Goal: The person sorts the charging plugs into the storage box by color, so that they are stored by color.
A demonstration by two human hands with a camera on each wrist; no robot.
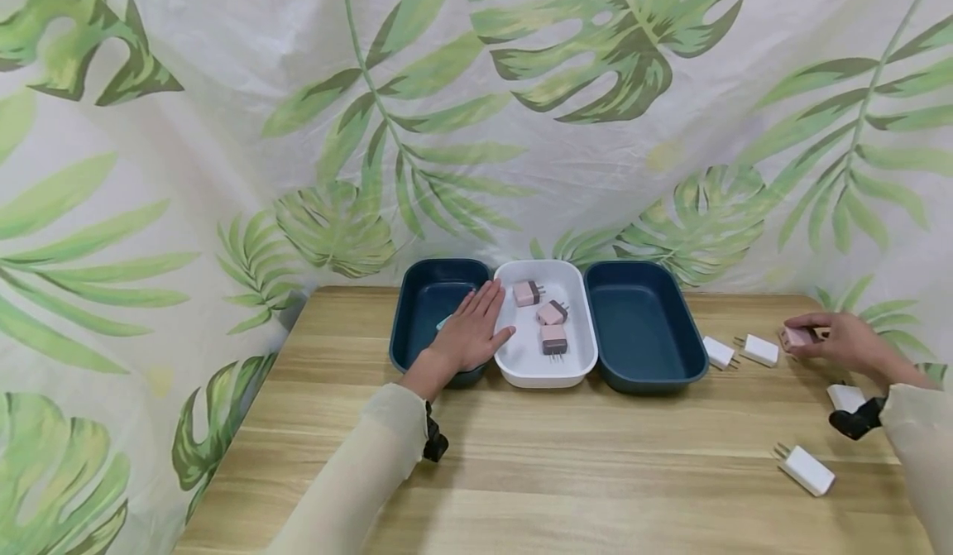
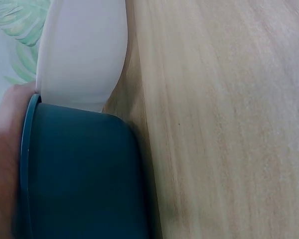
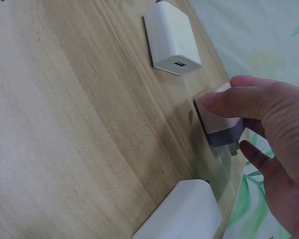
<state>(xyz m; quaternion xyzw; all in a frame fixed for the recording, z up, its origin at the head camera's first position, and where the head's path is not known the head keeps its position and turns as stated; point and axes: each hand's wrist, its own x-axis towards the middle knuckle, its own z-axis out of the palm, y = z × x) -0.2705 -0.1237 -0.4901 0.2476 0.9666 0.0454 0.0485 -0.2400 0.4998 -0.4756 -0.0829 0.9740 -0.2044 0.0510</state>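
My right hand (image 1: 849, 342) pinches a pink and dark grey plug charger (image 3: 217, 117) between thumb and fingers at the right end of the table; its metal prongs point toward my palm. My left hand (image 1: 469, 332) lies with straight fingers over the right side of the left dark blue tray (image 1: 397, 323), fingertips at the rim of the white tray (image 1: 577, 381). Three pink and grey chargers (image 1: 553, 313) lie inside the white tray. Something pale in the blue tray is mostly hidden beneath the left hand.
Another dark blue tray (image 1: 644, 323) stands right of the white one. Several white chargers lie on the wooden table (image 1: 596, 472), among them one close to the held charger (image 1: 759, 350) and one nearer the front (image 1: 807, 470). A leaf-printed cloth (image 1: 447, 125) hangs behind.
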